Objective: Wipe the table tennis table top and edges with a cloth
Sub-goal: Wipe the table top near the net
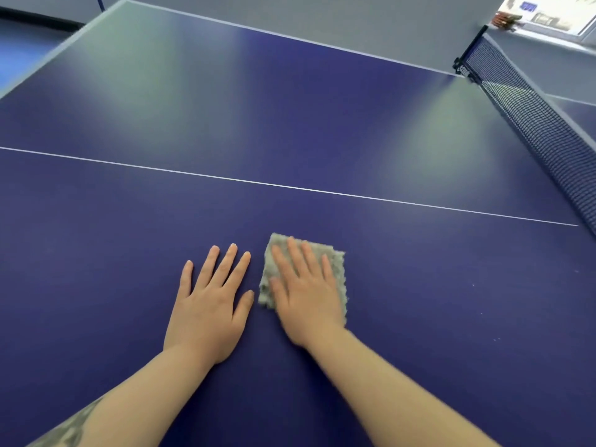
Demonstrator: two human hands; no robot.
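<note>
Right hand (pixel 308 295) flat, fingers spread, pressing gray cloth (pixel 335 269) on blue table (pixel 419 301). Left hand (pixel 209 301) just beside, flat, fingers spread.

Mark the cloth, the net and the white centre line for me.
cloth (pixel 335 262): head view, on its bare far right corner beside the fingers.
net (pixel 532 121): head view, on the dark mesh at mid-span.
white centre line (pixel 290 186): head view, on its middle stretch, beyond the hands.
</note>
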